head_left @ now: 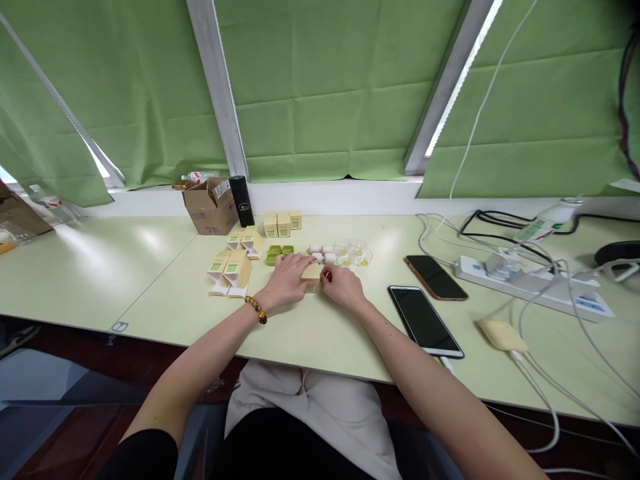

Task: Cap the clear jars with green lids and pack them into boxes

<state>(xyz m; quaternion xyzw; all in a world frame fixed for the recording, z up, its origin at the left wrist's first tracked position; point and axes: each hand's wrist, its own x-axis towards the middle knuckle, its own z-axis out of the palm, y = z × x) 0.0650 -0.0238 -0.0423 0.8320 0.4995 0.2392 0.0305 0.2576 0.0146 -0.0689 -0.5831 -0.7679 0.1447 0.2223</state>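
Note:
A small cream-coloured cardboard box [311, 272] is between my hands on the table. My left hand [287, 281] grips its left side, with the thumb in front and the fingers over the back edge. At its right end, my right hand [343, 285] has its fingers closed in a pinch on the box. Just behind are small green containers [274, 250], white-pink jars [328, 249] and clear containers with yellow spots [357, 253]. Left of my left hand stand open cream boxes with green labels [235, 268]. Several closed ones [283, 225] are grouped farther back.
A brown carton [213, 208] and a black cylinder [241, 201] stand by the wall. Two phones [425, 320] lie at the right, near a white power strip [535, 287], tangled cables, a cream charging case [501, 335] and a bottle [550, 220]. The table's front edge is close to my lap.

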